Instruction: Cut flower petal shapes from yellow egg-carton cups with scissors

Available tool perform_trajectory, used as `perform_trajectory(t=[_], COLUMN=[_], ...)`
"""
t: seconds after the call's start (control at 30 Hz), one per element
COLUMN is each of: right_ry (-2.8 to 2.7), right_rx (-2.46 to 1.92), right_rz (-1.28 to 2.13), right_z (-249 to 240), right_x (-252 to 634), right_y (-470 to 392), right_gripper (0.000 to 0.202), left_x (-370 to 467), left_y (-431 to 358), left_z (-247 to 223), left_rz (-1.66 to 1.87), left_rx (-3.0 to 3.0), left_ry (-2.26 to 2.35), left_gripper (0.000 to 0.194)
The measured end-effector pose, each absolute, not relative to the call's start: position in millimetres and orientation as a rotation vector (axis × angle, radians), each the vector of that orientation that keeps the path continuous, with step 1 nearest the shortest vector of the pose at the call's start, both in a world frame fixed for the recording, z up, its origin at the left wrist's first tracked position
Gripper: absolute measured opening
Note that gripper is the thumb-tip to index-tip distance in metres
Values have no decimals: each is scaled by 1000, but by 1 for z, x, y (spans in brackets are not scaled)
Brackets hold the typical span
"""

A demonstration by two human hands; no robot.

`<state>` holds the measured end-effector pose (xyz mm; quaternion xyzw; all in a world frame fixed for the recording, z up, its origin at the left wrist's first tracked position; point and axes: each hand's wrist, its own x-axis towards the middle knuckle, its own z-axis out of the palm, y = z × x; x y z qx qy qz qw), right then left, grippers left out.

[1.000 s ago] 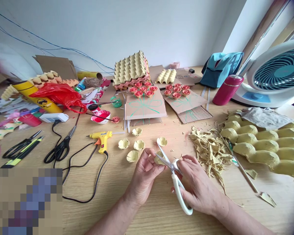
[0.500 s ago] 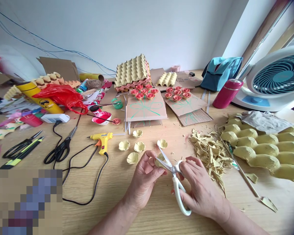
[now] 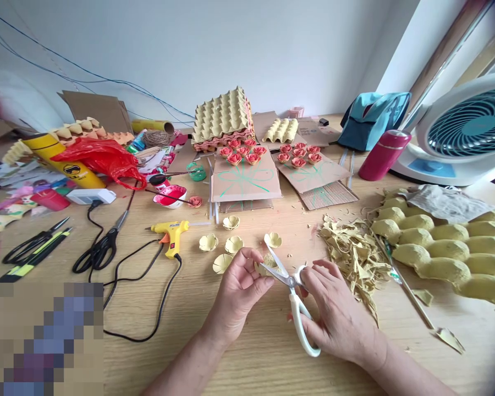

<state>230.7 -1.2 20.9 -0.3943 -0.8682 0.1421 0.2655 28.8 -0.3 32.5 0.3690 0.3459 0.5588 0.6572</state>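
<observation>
My left hand (image 3: 241, 294) pinches a pale yellow egg-carton cup (image 3: 269, 263) between thumb and fingers. In my right hand (image 3: 330, 308) are white-handled scissors (image 3: 299, 319), their blades spread, with one blade against the cup and the other above it. Just beyond the blades sits a small petal-shaped carton cup (image 3: 274, 239). Several more cut flower cups (image 3: 234, 245) lie left of it, one of them (image 3: 221, 264) partly behind my left hand. A heap of carton scraps (image 3: 350, 250) lies beyond my right hand.
Left are a yellow glue gun (image 3: 171, 236) with a black cord, black scissors (image 3: 97, 250) and a bowl of red paint (image 3: 170, 196). Red carton roses (image 3: 243, 151) rest on cardboard (image 3: 245, 187) at the back. An egg tray (image 3: 441, 242), a pink bottle (image 3: 384, 155) and a fan (image 3: 474, 129) stand right.
The cup in my left hand has turned slightly, showing more of its side. Both hands keep nearly the same place, and the scissor blades stay spread. The view has shifted slightly.
</observation>
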Motion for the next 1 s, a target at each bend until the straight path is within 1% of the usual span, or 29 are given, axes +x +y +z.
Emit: perform_trajectory(t=[0.23,0.43,1.0], right_ry=[-2366,-2341,-2336], right_rx=[-1005,-963,-919], right_rz=[459,534,523], right_z=[22,24,22], right_x=[231,230,231], right_y=[-2,-3,-4], right_gripper=[17,20,27], left_x=[26,28,22], left_y=[2,0,3], left_z=[31,34,38], left_rz=[1241,1224,1297], left_rx=[882,805,806], left_ry=[761,733,716], left_gripper=[29,29,30])
